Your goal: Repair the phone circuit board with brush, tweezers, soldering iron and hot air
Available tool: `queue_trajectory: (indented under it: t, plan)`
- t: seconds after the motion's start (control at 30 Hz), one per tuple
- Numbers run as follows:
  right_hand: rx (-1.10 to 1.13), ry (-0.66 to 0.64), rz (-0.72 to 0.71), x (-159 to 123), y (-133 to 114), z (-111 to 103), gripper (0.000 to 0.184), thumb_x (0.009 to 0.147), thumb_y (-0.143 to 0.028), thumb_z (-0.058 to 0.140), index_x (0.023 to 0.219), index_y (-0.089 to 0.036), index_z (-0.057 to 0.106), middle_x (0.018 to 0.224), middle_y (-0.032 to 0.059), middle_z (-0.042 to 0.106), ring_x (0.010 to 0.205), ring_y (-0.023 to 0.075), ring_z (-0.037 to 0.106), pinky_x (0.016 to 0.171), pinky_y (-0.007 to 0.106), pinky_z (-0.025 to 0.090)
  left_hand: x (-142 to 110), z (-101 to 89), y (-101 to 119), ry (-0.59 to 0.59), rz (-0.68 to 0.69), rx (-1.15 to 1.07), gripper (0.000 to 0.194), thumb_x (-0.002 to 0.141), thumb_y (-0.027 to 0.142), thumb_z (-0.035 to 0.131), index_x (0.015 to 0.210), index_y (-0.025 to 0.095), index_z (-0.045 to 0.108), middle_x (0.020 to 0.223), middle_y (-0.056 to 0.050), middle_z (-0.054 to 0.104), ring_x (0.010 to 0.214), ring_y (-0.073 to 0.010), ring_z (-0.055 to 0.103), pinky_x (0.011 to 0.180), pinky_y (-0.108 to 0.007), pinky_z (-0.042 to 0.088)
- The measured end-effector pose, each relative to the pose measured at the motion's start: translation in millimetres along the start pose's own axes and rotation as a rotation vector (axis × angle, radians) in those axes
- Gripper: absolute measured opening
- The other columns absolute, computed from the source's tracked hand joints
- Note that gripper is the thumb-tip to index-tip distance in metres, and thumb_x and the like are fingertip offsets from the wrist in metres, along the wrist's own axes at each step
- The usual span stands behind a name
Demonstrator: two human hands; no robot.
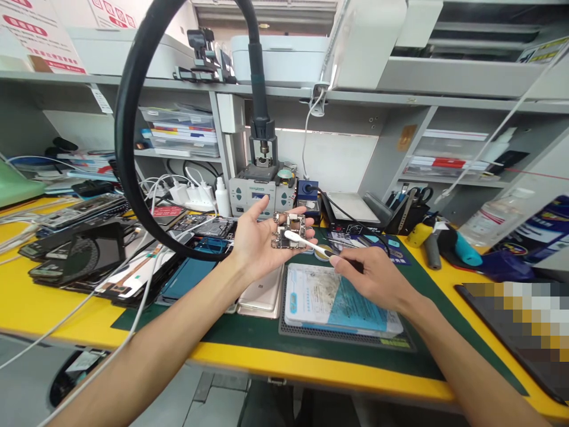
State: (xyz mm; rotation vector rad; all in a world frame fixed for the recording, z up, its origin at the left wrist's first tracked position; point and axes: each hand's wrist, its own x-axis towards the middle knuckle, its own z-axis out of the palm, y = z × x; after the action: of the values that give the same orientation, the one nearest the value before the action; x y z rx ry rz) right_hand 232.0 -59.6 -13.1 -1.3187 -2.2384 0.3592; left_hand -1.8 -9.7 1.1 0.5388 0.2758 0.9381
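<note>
My left hand (253, 243) is turned palm up, fingers stretched out to the right. A small phone circuit board (281, 242) with cut-outs and metal parts rests across these fingers, held above the bench. My right hand (367, 270) pinches a thin cotton swab (300, 238) near its dark end. The white rounded tip of the swab lies over the board and seems to touch it. Below the hands is a flat plastic case (311, 296) with a white and blue cover, on a dark grid pad. A pale gold phone (260, 296) lies left of the case.
A thick black hose (128, 112) loops down in front on the left, from a hot-air station (253, 193). Several phones and a blue panel (189, 276) pile up at left, with white cables across. At right stand a tool holder (406, 210) and a clear bottle (495, 216).
</note>
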Motion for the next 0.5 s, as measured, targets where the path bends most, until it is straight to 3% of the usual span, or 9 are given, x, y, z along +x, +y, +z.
queue_trajectory:
  t: [0.23, 0.5]
  plan:
    - [-0.007, 0.009, 0.007, 0.1, 1.1, 1.2, 0.049, 0.102, -0.047, 0.044, 0.062, -0.019, 0.038, 0.055, -0.002, 0.039, 0.051, 0.0121, 0.031, 0.053, 0.031, 0.021, -1.0, 1.5, -0.8, -0.012, 0.002, -0.004, 0.066, 0.096, 0.05, 0.044, 0.135, -0.002, 0.054, 0.106, -0.026, 0.07, 0.087, -0.0341, 0.071, 0.089, -0.055, 0.056]
    - [-0.003, 0.019, 0.012, 0.7, 0.3, 0.9, 0.05, 0.102, -0.048, 0.043, 0.062, -0.02, 0.037, 0.055, -0.0023, 0.037, 0.051, 0.0121, 0.03, 0.053, 0.032, 0.02, -1.4, 2.6, -1.7, 0.004, -0.002, 0.001, 0.065, 0.096, 0.05, 0.044, 0.134, -0.001, 0.055, 0.103, -0.026, 0.071, 0.095, -0.0361, 0.071, 0.089, -0.052, 0.057]
